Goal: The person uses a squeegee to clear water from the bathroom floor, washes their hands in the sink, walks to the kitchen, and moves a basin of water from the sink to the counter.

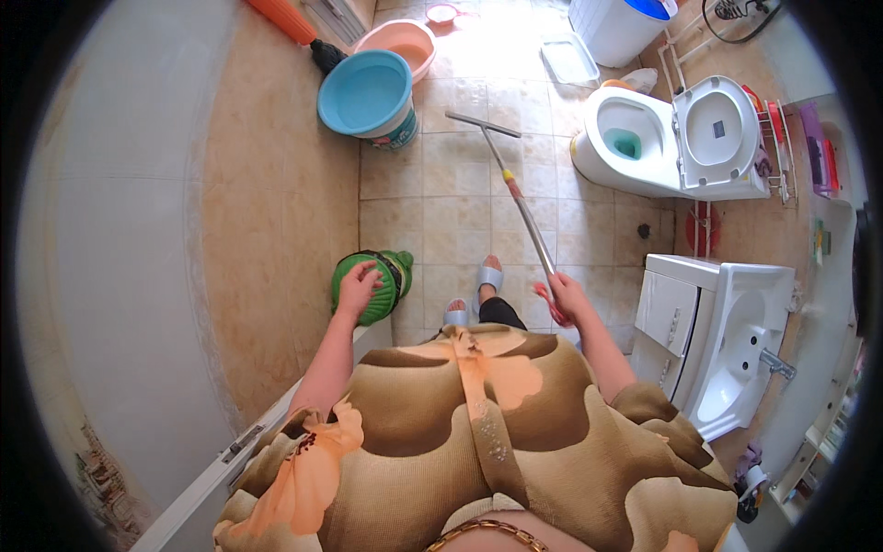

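Note:
My right hand (571, 298) grips the metal pole of a long-handled floor squeegee (530, 219). Its blade lies crosswise on the tiled floor (455, 228) ahead of me, and a red and yellow joint sits partway up the handle. A red strip-like piece (551, 303) shows at the same hand; whether it belongs to the pole I cannot tell. Over the ribbed lid of a green trash bin (372, 303) hovers my left hand (360, 284), fingers loosely bent and apart, holding nothing visible. Contact with the lid cannot be made out. Black bag edging shows around the bin's rim.
At far left, a blue basin (364, 93) rests on a bucket beside a pink basin (414, 45). An open-lidded toilet (624, 134) stands right, with a washbasin cabinet (745, 345) nearer me. A white tray (570, 58) lies ahead. A floor drain (643, 230) is near the right wall.

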The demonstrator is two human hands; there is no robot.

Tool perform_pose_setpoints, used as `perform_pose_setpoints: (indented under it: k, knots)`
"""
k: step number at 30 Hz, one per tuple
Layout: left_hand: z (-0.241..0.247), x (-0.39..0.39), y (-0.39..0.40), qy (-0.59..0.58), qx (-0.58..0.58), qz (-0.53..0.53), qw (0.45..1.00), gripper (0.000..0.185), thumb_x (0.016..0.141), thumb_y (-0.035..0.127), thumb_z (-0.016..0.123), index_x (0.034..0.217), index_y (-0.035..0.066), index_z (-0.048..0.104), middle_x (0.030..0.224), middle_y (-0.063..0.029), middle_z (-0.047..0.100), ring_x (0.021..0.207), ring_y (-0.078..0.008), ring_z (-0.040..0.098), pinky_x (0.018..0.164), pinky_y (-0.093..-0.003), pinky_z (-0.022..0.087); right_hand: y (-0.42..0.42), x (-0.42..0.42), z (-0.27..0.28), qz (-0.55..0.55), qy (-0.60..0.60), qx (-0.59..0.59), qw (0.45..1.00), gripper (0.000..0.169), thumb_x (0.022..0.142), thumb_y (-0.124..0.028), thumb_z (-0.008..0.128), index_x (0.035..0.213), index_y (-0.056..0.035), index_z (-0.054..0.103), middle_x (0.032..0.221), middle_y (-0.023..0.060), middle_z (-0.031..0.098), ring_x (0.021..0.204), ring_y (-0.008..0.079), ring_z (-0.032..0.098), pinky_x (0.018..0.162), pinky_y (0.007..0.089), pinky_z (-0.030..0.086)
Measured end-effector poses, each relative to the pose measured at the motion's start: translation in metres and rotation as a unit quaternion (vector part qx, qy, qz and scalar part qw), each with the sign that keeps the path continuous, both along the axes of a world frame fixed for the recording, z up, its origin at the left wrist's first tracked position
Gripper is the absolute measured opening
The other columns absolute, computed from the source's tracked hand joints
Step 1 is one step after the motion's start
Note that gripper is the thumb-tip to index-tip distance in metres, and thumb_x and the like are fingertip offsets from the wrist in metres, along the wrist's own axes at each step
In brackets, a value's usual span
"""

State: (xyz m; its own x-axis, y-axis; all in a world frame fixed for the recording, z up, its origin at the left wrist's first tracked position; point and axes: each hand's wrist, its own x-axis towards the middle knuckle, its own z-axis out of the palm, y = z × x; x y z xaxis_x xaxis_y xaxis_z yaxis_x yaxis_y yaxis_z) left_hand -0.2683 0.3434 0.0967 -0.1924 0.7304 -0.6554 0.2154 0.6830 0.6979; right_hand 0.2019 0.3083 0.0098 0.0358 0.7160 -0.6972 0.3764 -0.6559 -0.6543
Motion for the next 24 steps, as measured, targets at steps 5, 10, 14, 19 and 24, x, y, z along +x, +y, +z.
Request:
perform_pose_setpoints:
  k: [5, 10, 14, 19, 24]
  knots:
    - [-0.030, -0.012, -0.022, 0.004, -0.077, 0.067, 0.995, 0.034, 0.085, 0.019, 0.055, 0.116, 0.006, 0.054, 0.091, -0.0058, 0.063, 0.073, -0.0130, 0.060, 0.061, -0.0264, 0.047, -0.069, 0.068, 0.154, 0.033, -0.085, -0.094, 0.991, 0.022, 0.088, -0.029, 0.052, 0.090, -0.0075, 0.058, 0.061, 0.0009, 0.048, 0.051, 0.0098, 0.043, 0.047, 0.0280, 0.038]
    - [-0.025, 0.001, -0.019, 0.030, -0.135, 0.033, 0.990, 0.031, 0.083, 0.017, 0.058, 0.111, 0.006, 0.056, 0.086, -0.0065, 0.063, 0.067, -0.0134, 0.060, 0.052, -0.0260, 0.045, -0.131, 0.086, 0.118, 0.016, -0.223, -0.096, 0.970, 0.032, 0.087, -0.035, 0.050, 0.103, -0.0081, 0.056, 0.083, 0.0165, 0.061, 0.079, 0.0324, 0.059, 0.069, 0.0401, 0.045]
    - [-0.036, -0.013, 0.020, 0.028, -0.141, -0.031, 0.989, 0.032, 0.083, 0.020, 0.057, 0.112, 0.006, 0.055, 0.089, -0.0054, 0.063, 0.069, -0.0138, 0.061, 0.049, -0.0253, 0.042, -0.012, 0.062, 0.033, 0.008, -0.220, -0.073, 0.973, 0.033, 0.085, -0.037, 0.049, 0.097, -0.0074, 0.057, 0.084, 0.0191, 0.061, 0.077, 0.0353, 0.059, 0.069, 0.0413, 0.046]
    - [-0.039, -0.018, 0.136, 0.004, -0.074, -0.044, 0.996, 0.034, 0.086, 0.022, 0.055, 0.117, 0.007, 0.053, 0.093, -0.0053, 0.063, 0.073, -0.0144, 0.061, 0.054, -0.0256, 0.044, 0.153, 0.032, 0.079, 0.045, -0.281, -0.022, 0.958, 0.028, 0.085, -0.034, 0.048, 0.093, -0.0089, 0.057, 0.084, 0.0152, 0.063, 0.079, 0.0327, 0.059, 0.067, 0.0398, 0.046]
    - [-0.036, -0.036, 0.202, -0.060, -0.060, -0.022, 0.996, 0.033, 0.087, 0.021, 0.054, 0.116, 0.005, 0.052, 0.093, -0.0060, 0.063, 0.073, -0.0143, 0.061, 0.058, -0.0263, 0.046, 0.132, 0.010, 0.128, 0.000, -0.334, -0.043, 0.942, 0.029, 0.085, -0.037, 0.049, 0.100, -0.0141, 0.058, 0.087, 0.0161, 0.062, 0.085, 0.0344, 0.059, 0.071, 0.0415, 0.046]
